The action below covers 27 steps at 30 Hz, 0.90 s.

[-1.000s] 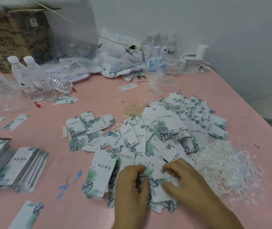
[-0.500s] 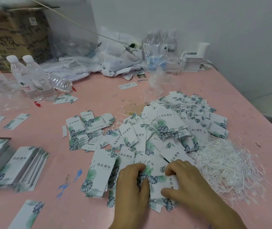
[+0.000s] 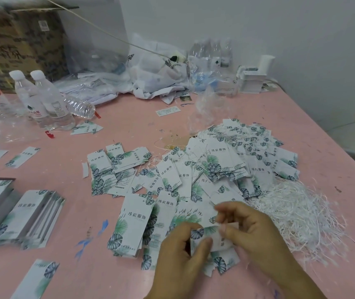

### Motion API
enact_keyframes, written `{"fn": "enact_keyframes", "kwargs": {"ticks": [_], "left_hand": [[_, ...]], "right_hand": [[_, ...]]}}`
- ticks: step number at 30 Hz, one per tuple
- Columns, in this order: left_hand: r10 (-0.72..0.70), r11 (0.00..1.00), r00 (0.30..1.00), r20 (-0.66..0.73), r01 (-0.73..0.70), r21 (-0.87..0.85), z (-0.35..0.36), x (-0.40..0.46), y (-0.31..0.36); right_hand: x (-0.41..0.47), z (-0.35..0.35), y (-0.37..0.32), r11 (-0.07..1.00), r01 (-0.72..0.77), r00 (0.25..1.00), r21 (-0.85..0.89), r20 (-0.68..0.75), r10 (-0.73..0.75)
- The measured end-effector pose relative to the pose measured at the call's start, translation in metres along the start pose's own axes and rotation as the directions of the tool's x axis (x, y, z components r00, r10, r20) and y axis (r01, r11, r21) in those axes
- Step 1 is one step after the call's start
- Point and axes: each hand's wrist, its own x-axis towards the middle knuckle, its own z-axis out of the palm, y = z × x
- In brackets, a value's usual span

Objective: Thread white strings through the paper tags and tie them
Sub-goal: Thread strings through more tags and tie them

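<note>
A wide spread of white paper tags [image 3: 204, 169] with green and blue leaf prints covers the middle of the pink table [image 3: 129, 126]. To its right lies a loose heap of white strings [image 3: 297, 214]. Near the front edge my left hand [image 3: 178, 262] pinches a small set of tags [image 3: 206, 236] lifted off the heap. My right hand [image 3: 252, 231] pinches the same set at its right edge with thumb and forefinger. Whether a string is in my fingers is too blurred to tell.
Stacks of larger tags [image 3: 28, 214] lie at the left, one loose tag [image 3: 36, 279] at the front left. Water bottles [image 3: 43, 100] stand at the back left before a cardboard box [image 3: 19, 44]. Plastic bags [image 3: 155, 72] and small white boxes [image 3: 252, 80] crowd the back.
Both hands have risen from pressing on the tag heap and now hold a small set of tags between them, above the heap.
</note>
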Motion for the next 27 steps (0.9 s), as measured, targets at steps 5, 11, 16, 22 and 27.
{"fn": "enact_keyframes", "kwargs": {"ticks": [5,11,16,22,27], "left_hand": [[-0.319,0.857,0.947,-0.036,0.273,-0.437,0.0,0.005,0.004],[-0.296,0.796,0.927,0.229,0.372,-0.477,0.003,0.004,0.013],[-0.318,0.711,0.84,0.439,0.518,-0.477,-0.002,0.004,0.013],[-0.437,0.496,0.876,0.204,0.424,-0.758,-0.004,0.015,0.011],[-0.476,0.475,0.879,0.022,0.278,-0.835,-0.004,0.019,-0.001]], "right_hand": [[0.004,-0.001,0.001,0.926,-0.163,0.982,0.342,-0.036,0.186],[0.003,0.004,-0.004,0.967,-0.09,0.967,0.237,-0.211,0.142],[0.0,0.01,-0.006,0.989,-0.039,0.985,0.141,-0.164,0.062],[0.002,-0.004,0.006,0.976,-0.174,0.932,-0.133,-0.343,0.12],[-0.004,0.005,0.012,0.891,-0.096,0.973,-0.443,-0.232,-0.01]]}}
